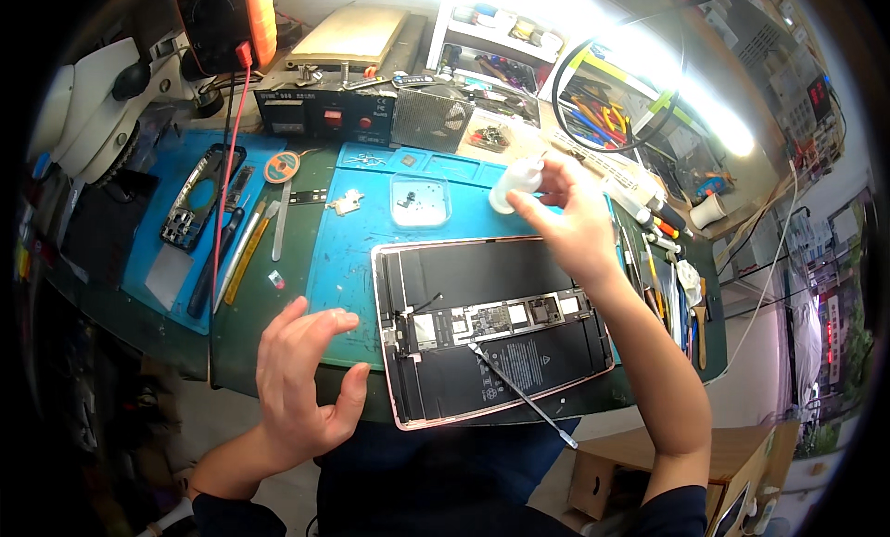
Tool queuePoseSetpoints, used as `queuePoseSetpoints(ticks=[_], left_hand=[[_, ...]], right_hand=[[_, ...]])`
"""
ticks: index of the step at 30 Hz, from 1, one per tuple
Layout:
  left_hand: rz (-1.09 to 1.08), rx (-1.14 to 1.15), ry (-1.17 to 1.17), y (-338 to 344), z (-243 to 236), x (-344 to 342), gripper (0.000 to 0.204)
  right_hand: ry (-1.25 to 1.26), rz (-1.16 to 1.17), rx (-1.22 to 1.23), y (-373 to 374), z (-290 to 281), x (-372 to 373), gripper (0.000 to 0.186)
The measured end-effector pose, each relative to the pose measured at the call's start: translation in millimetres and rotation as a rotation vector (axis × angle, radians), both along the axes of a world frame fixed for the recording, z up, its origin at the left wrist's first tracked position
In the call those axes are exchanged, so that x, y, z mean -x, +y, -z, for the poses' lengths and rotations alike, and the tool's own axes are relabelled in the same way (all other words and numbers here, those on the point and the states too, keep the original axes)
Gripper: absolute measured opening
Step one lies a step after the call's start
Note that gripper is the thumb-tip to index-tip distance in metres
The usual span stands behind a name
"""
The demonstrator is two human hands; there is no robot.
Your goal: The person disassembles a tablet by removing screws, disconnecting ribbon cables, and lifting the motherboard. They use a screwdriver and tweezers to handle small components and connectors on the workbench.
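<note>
An opened tablet [482, 259] lies at the front edge of the blue work mat, its black batteries and central circuit board exposed. Across its lower battery rests a thin metal spudger [521, 394], one end sticking out past the table edge. My right hand [570, 213] reaches over the tablet's far side, fingers closed around a small translucent white bottle [515, 187]. Left of the tablet, my left hand [306, 375] hovers with fingers apart and holds nothing. Beyond the tablet sits a clear square dish [420, 202] with small dark parts inside.
At the left, a phone frame [199, 199] and several hand tools lie on another blue mat [153, 259]. A black bench unit [324, 115] stands at the back. Pliers [607, 118] and many tools crowd the right side. A red cable [227, 185] hangs at the left.
</note>
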State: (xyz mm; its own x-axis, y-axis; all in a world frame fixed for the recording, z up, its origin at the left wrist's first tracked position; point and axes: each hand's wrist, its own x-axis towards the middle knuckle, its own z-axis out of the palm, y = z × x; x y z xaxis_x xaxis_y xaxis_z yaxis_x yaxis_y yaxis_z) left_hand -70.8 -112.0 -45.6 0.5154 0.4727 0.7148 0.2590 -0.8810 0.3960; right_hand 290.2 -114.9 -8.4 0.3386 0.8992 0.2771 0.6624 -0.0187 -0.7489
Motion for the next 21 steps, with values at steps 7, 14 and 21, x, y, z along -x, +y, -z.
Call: queuePoseSetpoints(ticks=[7,14,21], left_hand=[[-0.004,0.087,0.251,3.0,-7.5,-1.5,0.074],[0.063,0.157,0.410,4.9,-15.6,-10.9,0.101],[0.053,0.141,0.419,6.8,-13.7,-7.4,0.102]], right_hand=[[-0.238,0.054,-0.155,-39.2,-11.9,22.9,0.046],[-0.509,-0.283,0.443,-158.0,-61.5,105.4,0.048],[-0.497,-0.276,0.208,-163.9,-30.8,93.3,0.059]])
